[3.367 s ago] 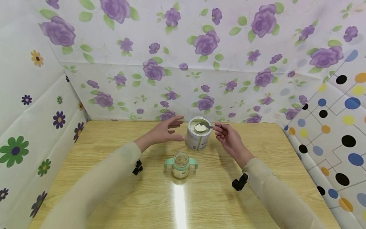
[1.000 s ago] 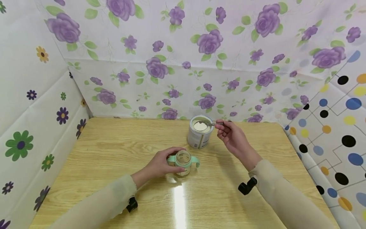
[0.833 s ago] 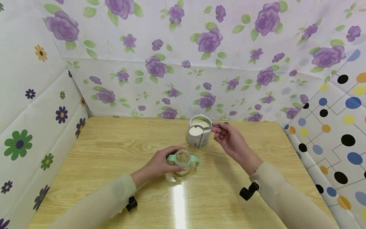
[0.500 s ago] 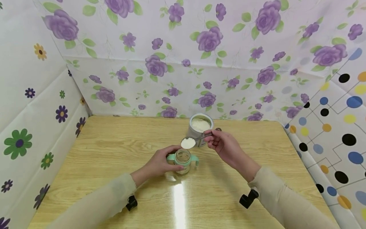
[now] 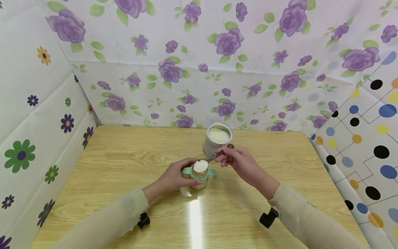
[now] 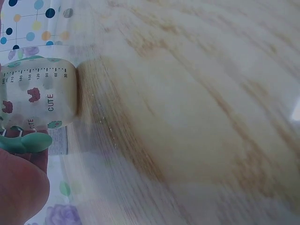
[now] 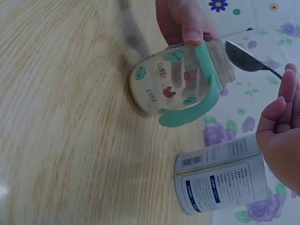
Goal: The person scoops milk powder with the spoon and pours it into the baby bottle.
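Observation:
In the head view my left hand (image 5: 178,178) grips a clear baby bottle (image 7: 173,79) with a green two-handled collar, standing upright and uncapped on the table. My right hand (image 5: 240,162) pinches the handle of a metal spoon (image 5: 214,157). White powder (image 5: 200,166) is heaped in the spoon's bowl, which sits just above the bottle's mouth. Right wrist view: the spoon's bowl (image 7: 243,58) is close to the bottle's rim, apart from it. Behind them stands an open tin (image 5: 211,144) with pale powder inside. The left wrist view shows the bottle's measuring marks and a green handle (image 6: 26,143).
A wooden table (image 5: 130,148) carries the bottle and tin. Flowered cloth (image 5: 143,90) rises behind its far edge, with dotted cloth (image 5: 373,152) at the right side. Black wrist cameras (image 5: 269,218) hang below both sleeves.
My left hand has come down from beside the tin and taken hold of the bottle. My right hand has brought the powder-filled spoon from the tin to above the bottle's mouth.

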A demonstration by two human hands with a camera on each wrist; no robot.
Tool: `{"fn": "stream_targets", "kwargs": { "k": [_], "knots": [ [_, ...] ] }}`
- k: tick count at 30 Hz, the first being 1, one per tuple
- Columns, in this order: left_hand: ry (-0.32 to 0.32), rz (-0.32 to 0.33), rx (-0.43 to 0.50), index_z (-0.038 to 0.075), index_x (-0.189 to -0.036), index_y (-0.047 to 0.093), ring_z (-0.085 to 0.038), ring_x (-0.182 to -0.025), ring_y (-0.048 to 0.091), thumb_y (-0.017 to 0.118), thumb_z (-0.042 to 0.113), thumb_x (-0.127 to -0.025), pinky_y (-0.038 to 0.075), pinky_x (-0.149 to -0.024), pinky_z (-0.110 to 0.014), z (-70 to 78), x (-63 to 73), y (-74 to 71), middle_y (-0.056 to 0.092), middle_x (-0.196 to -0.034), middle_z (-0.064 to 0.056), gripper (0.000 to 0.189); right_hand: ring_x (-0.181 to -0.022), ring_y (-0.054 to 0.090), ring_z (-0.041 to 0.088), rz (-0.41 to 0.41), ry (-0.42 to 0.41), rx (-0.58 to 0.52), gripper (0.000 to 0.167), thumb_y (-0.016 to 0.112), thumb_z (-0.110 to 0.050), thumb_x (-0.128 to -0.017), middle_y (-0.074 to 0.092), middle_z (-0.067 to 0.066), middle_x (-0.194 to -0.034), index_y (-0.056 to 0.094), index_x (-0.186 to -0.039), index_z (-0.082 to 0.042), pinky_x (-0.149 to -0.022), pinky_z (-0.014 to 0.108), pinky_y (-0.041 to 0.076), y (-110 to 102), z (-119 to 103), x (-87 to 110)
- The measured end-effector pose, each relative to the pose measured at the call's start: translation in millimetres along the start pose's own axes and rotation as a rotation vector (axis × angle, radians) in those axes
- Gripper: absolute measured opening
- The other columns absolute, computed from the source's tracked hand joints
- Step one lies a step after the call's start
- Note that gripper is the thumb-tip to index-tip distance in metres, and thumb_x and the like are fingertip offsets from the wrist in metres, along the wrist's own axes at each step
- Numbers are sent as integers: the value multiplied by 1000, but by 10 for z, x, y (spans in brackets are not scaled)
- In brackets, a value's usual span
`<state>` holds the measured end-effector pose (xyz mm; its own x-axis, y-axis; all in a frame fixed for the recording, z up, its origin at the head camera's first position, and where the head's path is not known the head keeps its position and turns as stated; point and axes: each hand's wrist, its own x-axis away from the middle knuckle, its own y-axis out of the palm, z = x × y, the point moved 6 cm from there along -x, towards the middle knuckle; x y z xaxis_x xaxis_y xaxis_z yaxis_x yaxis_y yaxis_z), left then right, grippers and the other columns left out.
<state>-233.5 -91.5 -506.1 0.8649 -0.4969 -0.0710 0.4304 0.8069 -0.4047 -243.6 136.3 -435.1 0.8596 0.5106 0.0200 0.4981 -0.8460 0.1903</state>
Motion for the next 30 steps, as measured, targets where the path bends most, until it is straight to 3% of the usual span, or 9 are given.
{"fn": "stream_targets", "kwargs": {
  "k": [3, 12, 24, 30],
  "knots": [
    [4, 1, 2, 19, -148, 63, -18, -124, 66, 93, 28, -87, 54, -107, -40, -6, -6, 0, 70, -137, 2, 69, -89, 69, 13, 2, -8, 68, 50, 51, -28, -116, 80, 1, -96, 61, -129, 19, -83, 28, 60, 2, 6, -17],
    [4, 4, 14, 23, -146, 64, -15, -121, 67, 95, 26, -85, 55, -104, -38, -25, -21, -4, 71, -135, 6, 68, -85, 71, 20, -21, -47, 285, 44, 51, -25, -116, 80, 7, -98, 67, -126, 15, -84, 37, 62, 58, -33, -52],
    [3, -3, 17, 23, -147, 64, -14, -117, 68, 94, 26, -85, 56, -102, -37, -37, -20, 12, 71, -133, 6, 68, -87, 72, 22, -70, -63, 376, 33, 52, -21, -115, 79, 18, -102, 73, -122, 4, -80, 35, 63, 78, 51, -12],
    [4, -6, 20, 24, -147, 64, -14, -116, 68, 94, 26, -86, 58, -101, -43, -36, -5, 9, 72, -131, 6, 68, -91, 73, 22, -112, -94, 409, 32, 55, -18, -114, 76, 24, -104, 72, -123, 8, -81, 34, 63, 124, 42, 14]
  ]
}}
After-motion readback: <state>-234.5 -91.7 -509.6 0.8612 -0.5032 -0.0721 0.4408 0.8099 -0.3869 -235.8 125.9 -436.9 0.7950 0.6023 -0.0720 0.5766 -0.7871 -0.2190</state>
